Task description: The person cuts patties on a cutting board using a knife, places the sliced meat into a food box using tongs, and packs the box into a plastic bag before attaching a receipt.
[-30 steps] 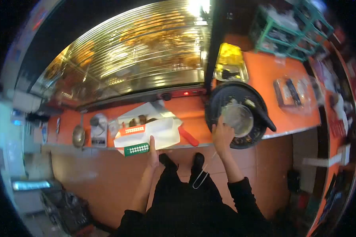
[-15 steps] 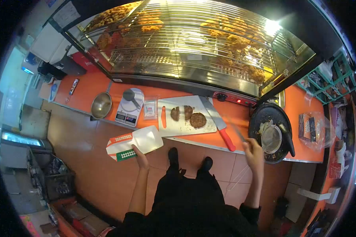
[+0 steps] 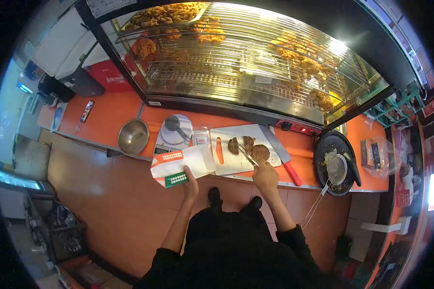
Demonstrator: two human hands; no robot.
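Note:
My left hand (image 3: 190, 182) is closed on an open paper food box (image 3: 197, 159), white inside with orange and green printed flaps. The box is tilted near the left end of a white cutting board (image 3: 231, 168). In my right hand (image 3: 265, 176) is a pair of slim metal tongs (image 3: 247, 156), reaching over the board. Their tips are by the cut pieces of a browned patty (image 3: 233, 146); whether they touch is unclear. A whole round patty (image 3: 260, 152) lies beside the tongs. On the board's right side rests a large knife with a red handle (image 3: 292, 174).
A kitchen scale (image 3: 180, 125) with a dark scoop on it and a steel bowl (image 3: 133, 137) stand left of the board. Rightward, a strainer (image 3: 337, 169) sits in a black pan (image 3: 329, 142). Behind the orange counter rises a glass warming cabinet (image 3: 255, 106) with fried food.
My right hand has swung left with the tongs, from beside the black pan to over the patties. My left hand and the box have shifted slightly toward the board. The camera view has shifted.

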